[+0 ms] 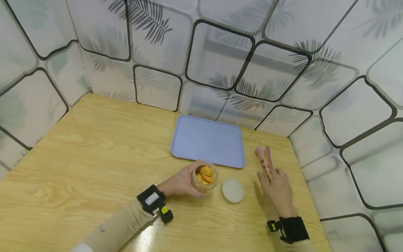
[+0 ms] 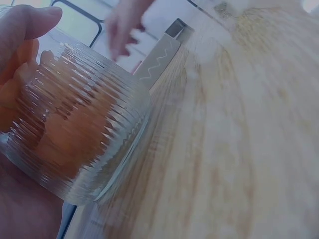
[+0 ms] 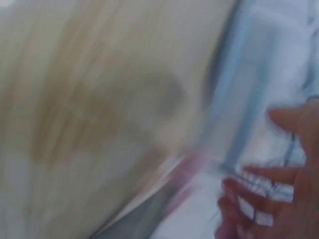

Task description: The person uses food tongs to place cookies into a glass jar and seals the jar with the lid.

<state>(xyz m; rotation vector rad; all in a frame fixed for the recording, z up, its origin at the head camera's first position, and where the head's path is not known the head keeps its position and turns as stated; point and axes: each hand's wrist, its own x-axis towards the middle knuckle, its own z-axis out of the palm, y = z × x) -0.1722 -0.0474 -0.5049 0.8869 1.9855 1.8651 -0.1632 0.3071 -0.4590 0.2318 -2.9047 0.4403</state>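
Note:
My left hand (image 1: 185, 180) grips a ribbed clear glass jar (image 2: 82, 124) round its side. Inside the jar, orange swirled pieces (image 1: 206, 174) show through the uncovered mouth. Right of the jar, a pale round lid (image 1: 232, 191) lies flat on the table. My right hand (image 1: 278, 189) hovers with parted fingers by two slim pink pieces (image 1: 262, 157), which lie side by side. Whether these are joined or separate I cannot tell, and the near ends are partly hidden by the fingers. In the blurred right wrist view, nothing shows between the fingers (image 3: 264, 174).
A light blue rectangular tray (image 1: 207, 140) lies behind the jar and lid. The wood-grain table (image 1: 94, 150) meets patterned curtains (image 1: 157, 84) at its back and right edges.

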